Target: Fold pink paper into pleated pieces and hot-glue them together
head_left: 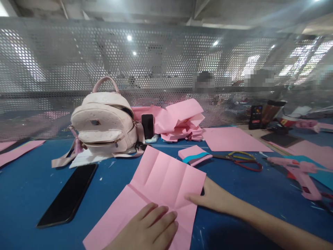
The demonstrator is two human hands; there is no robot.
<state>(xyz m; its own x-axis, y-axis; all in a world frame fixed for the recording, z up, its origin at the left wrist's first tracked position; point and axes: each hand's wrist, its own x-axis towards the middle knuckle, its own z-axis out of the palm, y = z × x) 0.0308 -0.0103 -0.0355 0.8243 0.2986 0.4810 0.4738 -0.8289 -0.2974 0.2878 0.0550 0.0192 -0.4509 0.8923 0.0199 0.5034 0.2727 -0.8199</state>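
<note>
So the creased pink sheet (166,184) was at the bottom centre of the frame. Left hand (147,229) lay over its lower part, fingers side by side and slightly bent, not pinching anything I could see. Right hand (212,196) had the right edge clamped, thumb on top, the other fingers mostly hidden behind the paper.

My worry: if the left palm slid or the right thumb pulled too hard, I reckon the sheet could've twisted and picked up a crooked crease, or torn at that edge.

Space was tight too. A small folded pink piece with a blue band (191,158) was right by the sheet's top edge, so a shove that way might've knocked it into the scissors (234,159), just right of it. The glue gun (301,173) was out at the far right of the worktop (241,222), well clear. A dark phone (69,196) lay at lower left, and the pale backpack (106,121) blocked the upper left side.
</note>
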